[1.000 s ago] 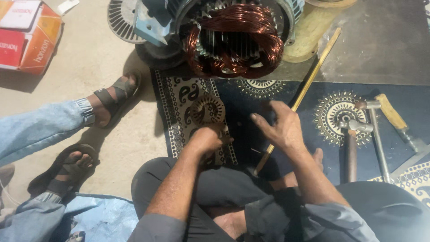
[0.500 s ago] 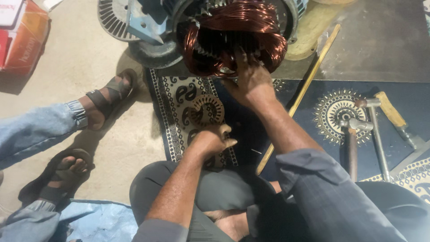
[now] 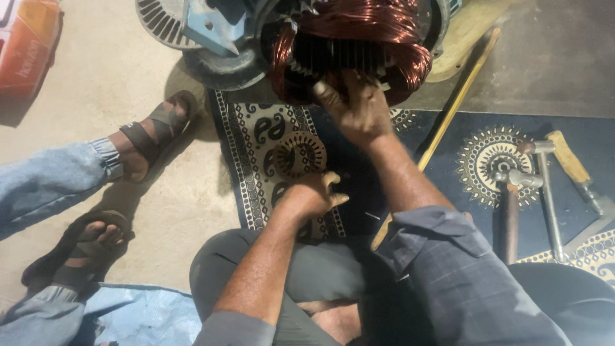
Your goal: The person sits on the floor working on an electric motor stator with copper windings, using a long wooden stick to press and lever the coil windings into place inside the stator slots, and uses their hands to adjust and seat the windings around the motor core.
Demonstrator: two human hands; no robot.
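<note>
A large motor stator with copper wire windings [image 3: 359, 32] lies on its side at the top of the view. My right hand [image 3: 359, 109] reaches into the lower rim of the copper coil, fingers curled against the wires. My left hand [image 3: 311, 195] rests on the patterned mat [image 3: 256, 147] in front of my knee, fingers loosely bent; whether it holds something small is unclear.
Another person's sandalled feet [image 3: 150, 138] and blue jeans sit at the left. A long wooden stick [image 3: 448, 115] lies diagonally on the mat. Hammers [image 3: 512, 205] and a chisel-like tool [image 3: 576, 170] lie at the right. An orange box [image 3: 29, 45] is top left.
My right hand rose from the mat near the stick to the copper windings and now presses into the coil's lower edge. My left hand stayed on the mat.
</note>
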